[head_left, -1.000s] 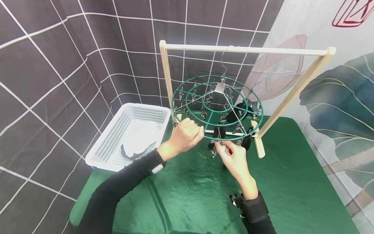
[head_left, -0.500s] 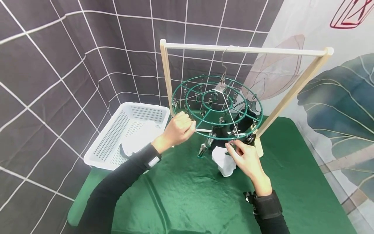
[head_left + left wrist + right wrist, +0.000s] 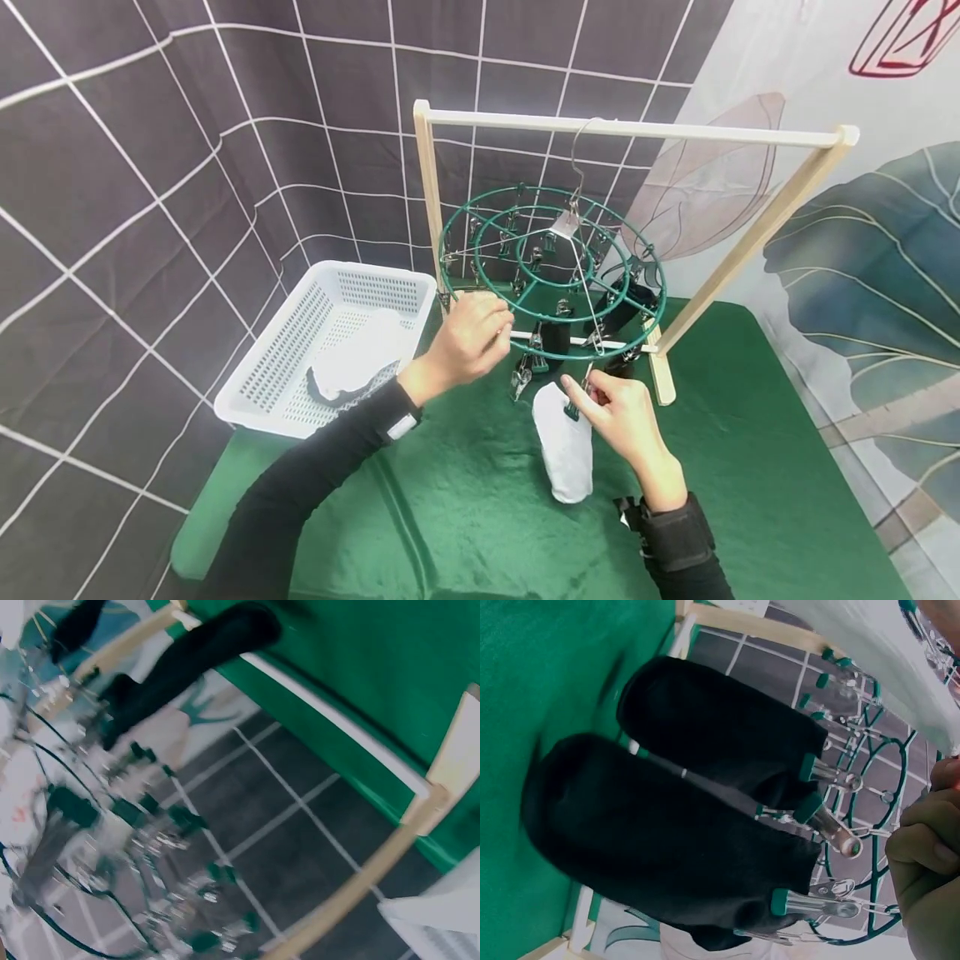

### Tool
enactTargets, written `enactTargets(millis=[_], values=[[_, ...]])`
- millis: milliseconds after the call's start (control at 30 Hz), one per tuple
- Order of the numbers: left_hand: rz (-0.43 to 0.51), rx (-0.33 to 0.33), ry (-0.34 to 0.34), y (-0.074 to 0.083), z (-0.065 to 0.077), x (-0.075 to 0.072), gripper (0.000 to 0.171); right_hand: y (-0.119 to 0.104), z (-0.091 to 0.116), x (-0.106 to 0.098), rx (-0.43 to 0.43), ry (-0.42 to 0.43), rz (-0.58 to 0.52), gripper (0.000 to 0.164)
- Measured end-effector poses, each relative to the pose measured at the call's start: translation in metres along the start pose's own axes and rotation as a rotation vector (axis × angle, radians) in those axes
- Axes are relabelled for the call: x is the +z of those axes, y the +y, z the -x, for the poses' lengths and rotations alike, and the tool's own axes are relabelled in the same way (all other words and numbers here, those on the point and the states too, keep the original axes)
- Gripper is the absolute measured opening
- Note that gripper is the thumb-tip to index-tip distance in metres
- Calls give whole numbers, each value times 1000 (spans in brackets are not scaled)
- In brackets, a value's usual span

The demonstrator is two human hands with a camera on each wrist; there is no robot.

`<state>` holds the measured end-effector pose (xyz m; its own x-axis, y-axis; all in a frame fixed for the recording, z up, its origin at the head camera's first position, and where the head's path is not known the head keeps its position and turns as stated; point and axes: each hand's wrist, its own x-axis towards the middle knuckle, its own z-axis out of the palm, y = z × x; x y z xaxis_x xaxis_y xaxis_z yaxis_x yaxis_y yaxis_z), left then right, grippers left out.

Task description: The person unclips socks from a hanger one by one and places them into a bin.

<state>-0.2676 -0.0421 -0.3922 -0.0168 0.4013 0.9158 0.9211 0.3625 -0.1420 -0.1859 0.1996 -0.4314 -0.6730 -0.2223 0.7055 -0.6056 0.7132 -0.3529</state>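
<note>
A green round clip hanger (image 3: 531, 285) hangs from the rack's top bar. My left hand (image 3: 467, 340), fingers curled, grips its near left rim. At the near right rim my right hand (image 3: 624, 414) pinches a metal clip (image 3: 572, 411) with a green tip. A white sock (image 3: 564, 450) hangs from this clip; in the right wrist view the white sock (image 3: 877, 656) crosses the top right corner, beside curled fingers (image 3: 930, 844). Black socks (image 3: 675, 832) hang from other clips on the hanger. In the left wrist view one black sock (image 3: 191, 664) shows; the left hand is out of that picture.
A white perforated basket (image 3: 258, 375) stands at the left with a white item (image 3: 360, 354) and something grey in it. The wooden rack (image 3: 738, 242) stands on a green-covered table (image 3: 480, 533). Dark gridded cloth (image 3: 337, 83) hangs behind.
The hanger has turned a little, its clips shifting. My left hand moved left, then slightly back. The right hand moved right, and the white sock, earlier mostly hidden, now hangs lengthwise in sight.
</note>
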Motion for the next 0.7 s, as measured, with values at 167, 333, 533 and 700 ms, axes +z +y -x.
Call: enactTargets(millis=[167, 333, 533, 700], values=[[-39, 83, -100, 27, -8, 5, 16, -5, -1, 3, -17, -16, -67, 43], [-86, -30, -211, 38, -8, 8, 18, -13, -1, 6, -16, -47, -147, 42], [-114, -111, -201, 31, -1, 7, 24, -20, -4, 10, -7, -111, -204, 43], [-103, -138, -135, 20, 3, 6, 29, -25, -9, 14, 10, -159, -182, 46]])
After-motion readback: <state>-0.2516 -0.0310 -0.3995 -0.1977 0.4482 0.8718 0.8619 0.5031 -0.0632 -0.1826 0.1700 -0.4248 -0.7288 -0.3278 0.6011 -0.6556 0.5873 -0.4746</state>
